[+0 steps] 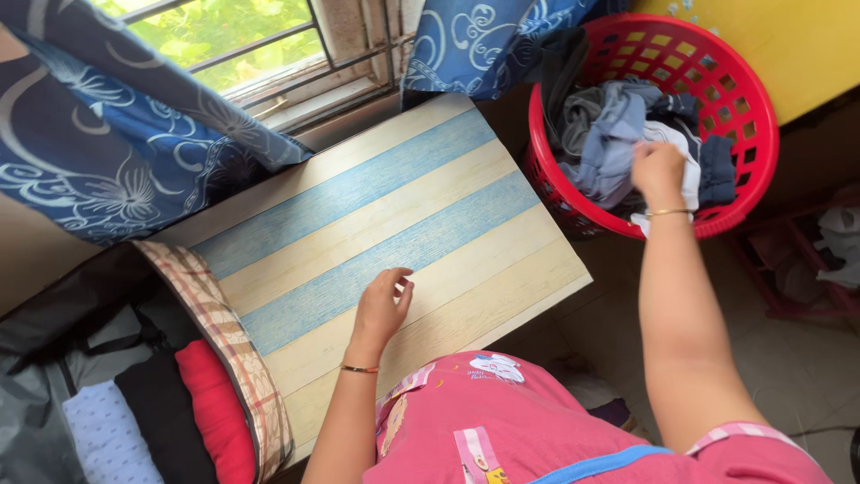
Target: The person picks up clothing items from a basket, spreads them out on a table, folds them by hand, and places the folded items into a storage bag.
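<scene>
— Where is your right hand (658, 170) at this moment?

— You have it reaching into the red laundry basket (748, 99), which sits off the table's far right corner. Your fingers are closed around a white garment (688, 175) lying on top of the pile, next to a grey-blue cloth (605, 134) and some darker pieces along the basket's right side.

— And your left hand (383, 305)?

— It rests on the blue-and-cream striped table (376, 197), near the front edge just ahead of your body. It is empty, the fingers loosely curled and partly spread, touching only the tabletop.

— So how do the clothes lie relative to both hands?

— The white garment is in your right hand's grip, inside the basket. It is well apart from your left hand, with most of the table's width between them.

— What else is around you?

— To your left, beside the table, an open bag (54, 358) holds folded clothes, among them a red piece (215, 412), a black one and a pale dotted one, with a plaid cloth (224, 332) along the table's edge. Blue patterned curtains (98, 143) hang by the window (233, 40) at the far side.
</scene>
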